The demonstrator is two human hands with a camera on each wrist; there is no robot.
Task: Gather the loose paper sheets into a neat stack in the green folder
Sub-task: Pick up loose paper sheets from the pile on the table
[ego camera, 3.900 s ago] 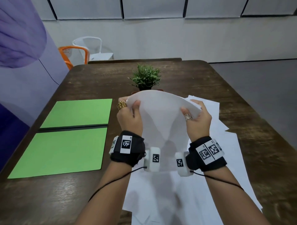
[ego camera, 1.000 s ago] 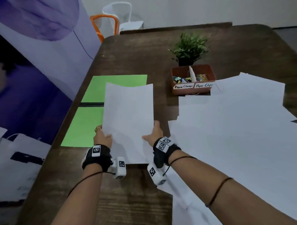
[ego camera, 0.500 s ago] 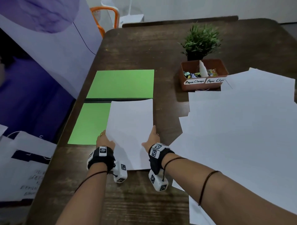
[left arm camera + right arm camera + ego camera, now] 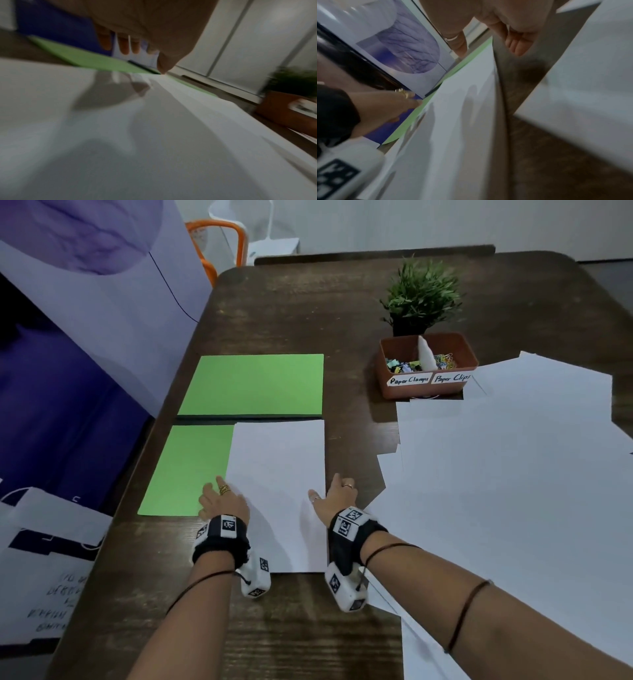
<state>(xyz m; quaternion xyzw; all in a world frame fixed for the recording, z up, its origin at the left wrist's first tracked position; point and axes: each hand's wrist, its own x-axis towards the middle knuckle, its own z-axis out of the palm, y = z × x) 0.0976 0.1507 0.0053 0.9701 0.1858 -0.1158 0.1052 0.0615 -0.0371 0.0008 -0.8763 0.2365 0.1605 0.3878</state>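
Observation:
The green folder (image 4: 253,385) lies open at the table's left, its near half (image 4: 185,470) partly covered by a white sheet (image 4: 277,491). That sheet lies flat, its near end reaching past the folder onto the wood. My left hand (image 4: 219,501) is at the sheet's left edge, fingers straight over the green card (image 4: 82,58) and thumb down by the paper (image 4: 120,135). At the sheet's right edge is my right hand (image 4: 334,494): the thumb is over the sheet (image 4: 453,121), and the loosely bent fingers (image 4: 518,46) hang over bare wood. Loose white sheets (image 4: 496,491) spread across the right.
A brown tray (image 4: 428,386) labelled for paper clamps and paper clips stands beyond the loose sheets, with a small potted plant (image 4: 421,292) behind it. A purple panel (image 4: 85,337) runs along the table's left edge. Orange and white chairs (image 4: 233,237) stand at the far end.
The sheet, carried left from the loose pile, has come down from above the folder and now lies flat on its near half. Both hands have loosened at its side edges.

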